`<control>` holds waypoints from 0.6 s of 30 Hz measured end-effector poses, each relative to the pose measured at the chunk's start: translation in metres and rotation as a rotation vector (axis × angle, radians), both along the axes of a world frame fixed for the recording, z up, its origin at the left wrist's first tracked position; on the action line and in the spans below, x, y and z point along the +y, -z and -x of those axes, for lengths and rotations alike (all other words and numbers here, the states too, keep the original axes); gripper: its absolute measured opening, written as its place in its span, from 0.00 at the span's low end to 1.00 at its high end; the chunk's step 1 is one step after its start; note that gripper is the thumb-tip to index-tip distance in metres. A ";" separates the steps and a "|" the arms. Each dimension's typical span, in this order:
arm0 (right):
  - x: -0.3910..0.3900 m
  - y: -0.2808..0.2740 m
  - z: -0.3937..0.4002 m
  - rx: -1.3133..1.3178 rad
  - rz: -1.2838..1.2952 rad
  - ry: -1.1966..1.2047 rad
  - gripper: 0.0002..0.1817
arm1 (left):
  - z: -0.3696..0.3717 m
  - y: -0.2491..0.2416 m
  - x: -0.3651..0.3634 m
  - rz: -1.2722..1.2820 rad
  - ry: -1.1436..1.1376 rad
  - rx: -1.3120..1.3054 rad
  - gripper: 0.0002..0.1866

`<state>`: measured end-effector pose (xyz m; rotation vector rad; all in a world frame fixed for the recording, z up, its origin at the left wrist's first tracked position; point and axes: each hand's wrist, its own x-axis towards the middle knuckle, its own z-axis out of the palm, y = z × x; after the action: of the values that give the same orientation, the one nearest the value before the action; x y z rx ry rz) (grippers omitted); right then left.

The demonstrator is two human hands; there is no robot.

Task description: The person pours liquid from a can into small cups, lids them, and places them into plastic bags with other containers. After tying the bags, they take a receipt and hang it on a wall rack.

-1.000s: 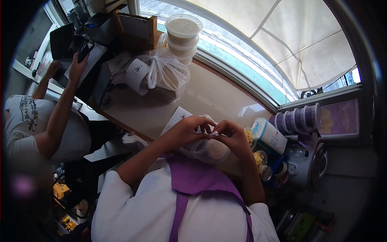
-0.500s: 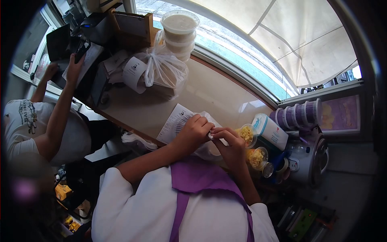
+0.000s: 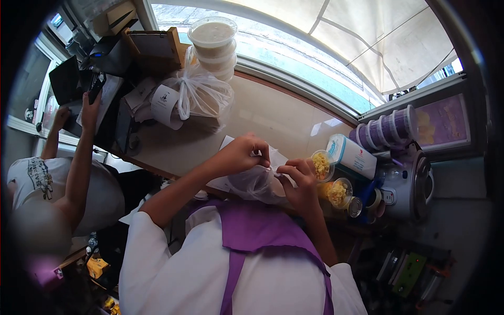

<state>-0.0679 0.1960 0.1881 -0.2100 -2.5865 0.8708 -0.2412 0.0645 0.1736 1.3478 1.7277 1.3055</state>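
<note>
Both hands are up at the near edge of the worktop (image 3: 273, 118), working a clear plastic bag (image 3: 254, 184) that sits bunched just in front of the purple apron (image 3: 262, 231). The left hand (image 3: 241, 155) has its fingers curled, pinching the bag's top, and the right hand (image 3: 299, 181) is closed on the same bunched plastic right beside it, the two nearly touching. Under the bag a printed paper slip (image 3: 227, 143) pokes out on the left hand's side. Just past the right hand, almost against its knuckles, stand two small clear cups of yellow food (image 3: 329, 181), one behind the other, with a small tin can (image 3: 355, 207) next to the nearer cup. Beyond those cups lies a white and blue carton (image 3: 353, 156) on its side, then a row of purple-lidded tubs (image 3: 385, 130) and a grey rice cooker (image 3: 409, 186) crowding that end. Farther from the bag, toward the window (image 3: 315, 68), there is a tied white carrier bag (image 3: 197, 97) with a label, and a stack of lidded tubs of pale liquid (image 3: 212, 44) behind it. Off beyond the left hand, another person (image 3: 52, 184) in a grey shirt reaches up to a dark screen (image 3: 68, 79), well apart from the bag.
</note>
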 end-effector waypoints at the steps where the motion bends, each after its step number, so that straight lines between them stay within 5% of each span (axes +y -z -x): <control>1: -0.002 0.004 -0.004 -0.008 -0.037 0.007 0.11 | 0.003 0.002 0.003 0.001 -0.042 0.060 0.03; 9: -0.023 0.014 -0.029 0.020 -0.162 0.187 0.09 | 0.005 0.009 0.006 0.038 -0.031 0.394 0.06; 11: -0.032 -0.003 -0.039 0.082 -0.128 0.345 0.08 | 0.000 -0.016 0.001 -0.045 -0.068 0.211 0.10; 14: -0.051 0.020 -0.081 0.433 0.360 0.711 0.07 | -0.002 -0.040 -0.023 -0.061 -0.031 -0.049 0.13; 18: -0.104 0.124 -0.171 0.041 0.751 0.956 0.14 | -0.006 -0.038 -0.059 -0.039 0.340 -0.631 0.11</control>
<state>0.1035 0.0919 0.0646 -1.4419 -1.6278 1.3124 -0.2356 0.0051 0.2119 1.0330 1.0047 1.3720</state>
